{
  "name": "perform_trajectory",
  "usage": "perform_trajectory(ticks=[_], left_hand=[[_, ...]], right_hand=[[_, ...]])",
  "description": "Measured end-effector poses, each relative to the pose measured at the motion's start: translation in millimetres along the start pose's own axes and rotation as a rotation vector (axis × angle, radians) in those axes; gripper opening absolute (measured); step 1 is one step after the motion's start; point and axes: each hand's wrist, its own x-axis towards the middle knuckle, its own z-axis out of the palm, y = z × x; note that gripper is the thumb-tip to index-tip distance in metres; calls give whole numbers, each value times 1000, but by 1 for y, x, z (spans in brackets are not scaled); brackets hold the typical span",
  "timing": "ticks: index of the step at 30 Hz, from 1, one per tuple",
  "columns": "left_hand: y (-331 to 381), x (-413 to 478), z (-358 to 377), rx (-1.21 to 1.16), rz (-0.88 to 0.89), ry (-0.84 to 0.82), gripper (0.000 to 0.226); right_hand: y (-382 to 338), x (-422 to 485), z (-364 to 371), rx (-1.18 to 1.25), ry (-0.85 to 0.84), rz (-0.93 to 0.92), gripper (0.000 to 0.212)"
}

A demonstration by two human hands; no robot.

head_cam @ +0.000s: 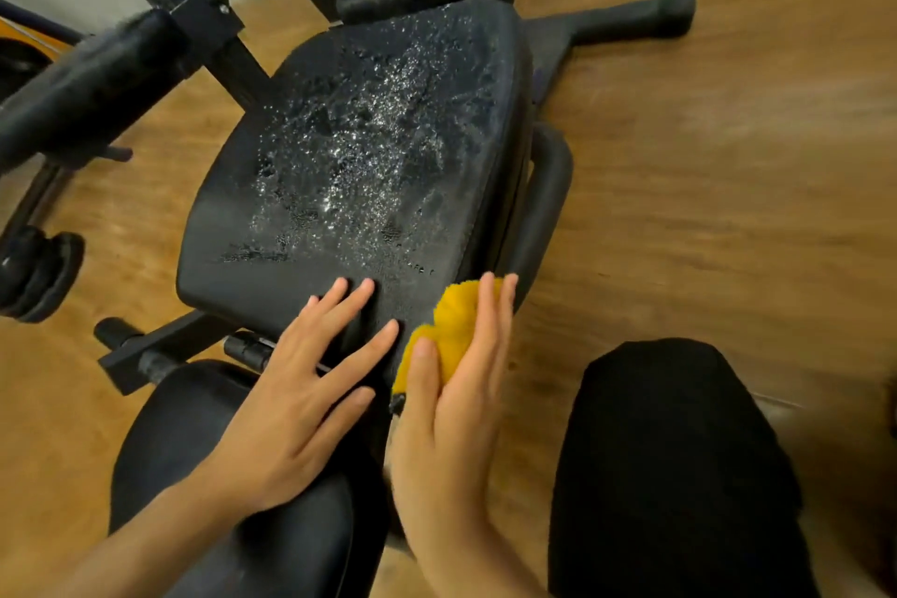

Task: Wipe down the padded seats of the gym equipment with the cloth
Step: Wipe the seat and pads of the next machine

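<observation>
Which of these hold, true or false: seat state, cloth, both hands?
1. Droplets cover the middle of the padded seat. True.
2. The cloth is blue. False: it is yellow.
3. The left hand lies flat on the seat's near edge, holding nothing. True.
4. The cloth lies at the seat's far end. False: it is at the near right corner, under the right hand.
5. The right hand's fingers are balled into a fist. False: they are straight, pressing on the cloth.
</observation>
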Motion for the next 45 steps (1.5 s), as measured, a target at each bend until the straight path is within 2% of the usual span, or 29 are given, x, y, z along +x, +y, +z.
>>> perform_trajectory(ticks=[2, 6, 8, 10, 12, 15, 17, 19, 22, 23, 25, 27, 29, 32, 35, 37, 40, 43, 45], left_hand=[[0, -1, 2, 7, -8, 3, 53], [-3, 1, 4, 18, -14, 26, 54], [-2, 1, 4, 10, -25, 34, 54], [-1, 0, 4, 4, -36, 35, 55], [-1, 1, 4, -1, -45, 37, 55], [-1, 1, 4, 7, -34, 42, 56], [-2, 2, 3, 4, -29, 44, 56], [-2, 2, 4, -1, -36, 42, 56], [-5, 2, 5, 22, -28, 48, 56], [-5, 2, 6, 30, -24, 46, 56], [-5, 3, 5, 36, -24, 52, 57], [-4, 3, 5, 37, -27, 54, 56], [-4, 3, 5, 35, -28, 50, 56], [-3, 3, 4, 33, -30, 52, 57], [-3, 5, 3, 45, -25, 44, 57], [-3, 5, 2, 40, -28, 36, 57], [-3, 5, 3, 30, -35, 41, 56], [-4, 4, 4, 35, -35, 50, 56], [-4, 5, 3, 29, -34, 46, 56]], right_hand=[[-7, 43, -5, 20, -11, 4, 62], [0, 190, -2, -27, -94, 96, 62], [-1, 217, 3, -23, -95, 104, 60], [-2, 191, 3, -12, -32, 58, 54], [3, 125, 1, -8, 50, -6, 53], [-5, 16, -4, -20, 25, -32, 57], [-8, 11, -10, -1, -42, -83, 58], [-3, 68, -12, -35, -101, -95, 60], [6, 208, -6, -128, -220, -3, 62], [4, 248, -2, -142, -263, 33, 55], [0, 306, 10, -147, -349, 92, 16], [-2, 334, 21, -148, -328, 112, 13], [-6, 313, 20, -217, -228, 98, 27], [1, 203, 1, -112, -76, -45, 50], [-7, 77, -18, -90, -70, -100, 53], [-9, 59, -18, -68, -107, -97, 57], [-7, 152, -7, -182, -101, -125, 57], [-7, 290, 18, -319, -226, 47, 37], [-5, 350, 30, -364, -300, 117, 27]])
